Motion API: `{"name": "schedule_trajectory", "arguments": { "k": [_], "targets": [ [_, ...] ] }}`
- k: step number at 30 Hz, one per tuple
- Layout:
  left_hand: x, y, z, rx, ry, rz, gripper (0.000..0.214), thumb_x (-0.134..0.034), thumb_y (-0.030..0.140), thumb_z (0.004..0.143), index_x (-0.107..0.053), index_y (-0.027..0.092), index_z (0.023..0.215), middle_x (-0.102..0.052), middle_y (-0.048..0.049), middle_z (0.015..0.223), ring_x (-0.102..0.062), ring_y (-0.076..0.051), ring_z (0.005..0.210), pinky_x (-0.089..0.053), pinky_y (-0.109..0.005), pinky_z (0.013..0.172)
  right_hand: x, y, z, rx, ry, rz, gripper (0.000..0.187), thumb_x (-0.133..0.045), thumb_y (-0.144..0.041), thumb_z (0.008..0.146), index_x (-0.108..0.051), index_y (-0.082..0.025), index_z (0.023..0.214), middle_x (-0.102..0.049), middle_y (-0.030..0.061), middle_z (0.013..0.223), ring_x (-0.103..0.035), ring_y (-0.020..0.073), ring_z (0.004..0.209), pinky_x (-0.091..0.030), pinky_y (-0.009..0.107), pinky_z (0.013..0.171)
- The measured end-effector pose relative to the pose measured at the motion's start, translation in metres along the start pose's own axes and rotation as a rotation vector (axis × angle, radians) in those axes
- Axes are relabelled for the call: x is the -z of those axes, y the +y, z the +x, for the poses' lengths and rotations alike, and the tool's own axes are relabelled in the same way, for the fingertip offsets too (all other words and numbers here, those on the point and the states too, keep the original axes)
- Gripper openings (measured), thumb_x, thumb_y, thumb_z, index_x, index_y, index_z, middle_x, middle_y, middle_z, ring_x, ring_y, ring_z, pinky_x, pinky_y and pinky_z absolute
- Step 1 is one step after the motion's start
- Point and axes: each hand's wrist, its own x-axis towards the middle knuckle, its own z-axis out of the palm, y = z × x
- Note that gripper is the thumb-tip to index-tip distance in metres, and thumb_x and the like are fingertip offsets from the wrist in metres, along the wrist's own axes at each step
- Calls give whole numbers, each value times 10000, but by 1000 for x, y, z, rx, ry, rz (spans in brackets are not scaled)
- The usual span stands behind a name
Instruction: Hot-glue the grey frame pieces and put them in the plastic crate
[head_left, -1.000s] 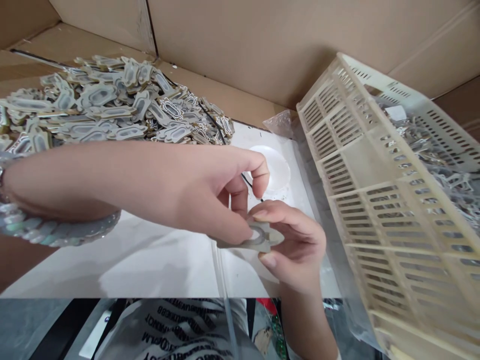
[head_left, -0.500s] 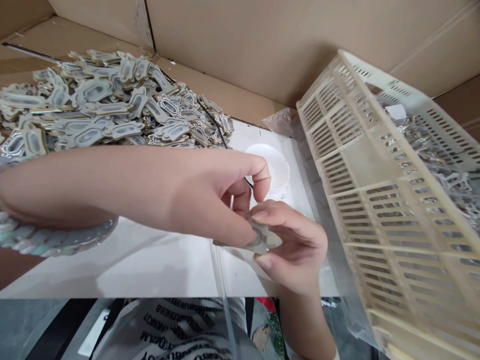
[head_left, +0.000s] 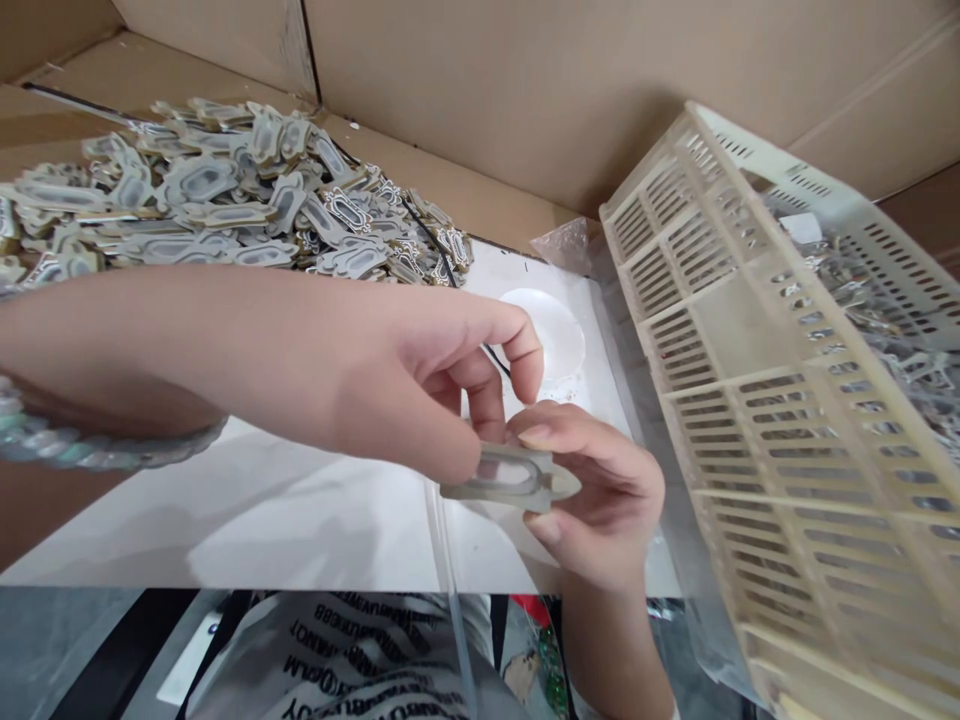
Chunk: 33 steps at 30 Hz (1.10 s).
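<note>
Between my hands, over the white table (head_left: 300, 530), is a small grey translucent plate (head_left: 517, 476) with an elongated oval recess and a pointed right end. My left hand (head_left: 420, 385) comes in from the left, its thumb pressed on the plate's left part. The fingers of that hand curl behind the plate, partly hidden. My right hand (head_left: 600, 490) pinches the plate's right end between thumb and fingers. Beyond my left forearm lies a heap of similar grey plates (head_left: 202, 190), some showing white scroll outlines.
A cream slatted plastic basket (head_left: 720, 330) with many small metallic pieces stands tilted on the right. Near the table's back sits a round white disc or dish (head_left: 551, 335). Cardboard walls (head_left: 480, 100) enclose the rear. A clear tube (head_left: 448, 560) hangs over the front edge.
My left thumb has shifted left along the plate, so more of its recess shows. The plate has moved slightly right and its face is turned more toward me.
</note>
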Motion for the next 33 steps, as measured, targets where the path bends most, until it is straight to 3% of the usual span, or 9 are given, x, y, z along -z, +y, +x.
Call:
{"name": "schedule_trajectory", "arguments": {
  "k": [3, 8, 13, 17, 23, 28, 33],
  "targets": [
    [-1, 1, 0, -7, 17, -7, 310, -586, 261, 751, -687, 215, 1040, -704, 44, 772, -657, -148, 654, -506, -253, 630, 0, 1, 1, 16, -1, 1, 284, -782, -330, 859, -768, -286, 1140, -796, 34, 894, -733, 194, 769, -618, 333, 745],
    [2, -3, 2, 41, -4, -17, 386, -597, 304, 747, -676, 222, 1116, -698, 73, 795, -664, -137, 673, -531, -282, 724, 0, 0, -1, 16, 8, -7, 280, -775, -328, 870, -766, -292, 1147, -789, 40, 900, -733, 206, 779, -621, 360, 747],
    [-3, -8, -5, -99, 192, -63, 382, -581, 409, 789, -662, 225, 1115, -676, 102, 780, -706, -117, 712, -540, -234, 692, -1, -1, -7, 43, 101, -47, 307, -772, -310, 873, -749, -307, 1180, -776, 39, 925, -732, 216, 812, -631, 387, 759],
    [-15, -18, -13, -163, 241, -127, 436, -693, 297, 804, -613, 254, 1231, -741, 67, 873, -726, -159, 819, -577, -284, 735, -3, 0, -10, 24, 174, -30, 304, -776, -318, 881, -730, -313, 1182, -772, 38, 942, -738, 215, 842, -634, 379, 768],
    [-30, -39, -16, -243, 528, -59, 186, -790, 367, 811, -767, 317, 989, -759, 17, 870, -698, -192, 775, -565, -300, 657, -6, 1, -8, -53, 185, -25, 286, -793, -283, 858, -719, -316, 1133, -766, 36, 952, -750, 211, 838, -647, 339, 738],
    [-38, -44, -19, -324, 767, 174, 180, -759, 356, 841, -770, 376, 1020, -767, 36, 841, -684, -178, 708, -537, -302, 643, -7, 4, -6, -183, 61, 88, 317, -718, -325, 902, -653, -283, 1210, -750, 71, 1105, -750, 221, 988, -646, 357, 818],
    [-45, -45, -20, -357, 719, 417, 222, -713, 343, 878, -748, 460, 1063, -766, 109, 808, -660, -128, 629, -516, -275, 633, -14, 3, -2, -348, 59, 162, 204, -709, -277, 884, -605, -249, 1057, -721, 33, 948, -735, 180, 849, -614, 310, 742]
  ]
}}
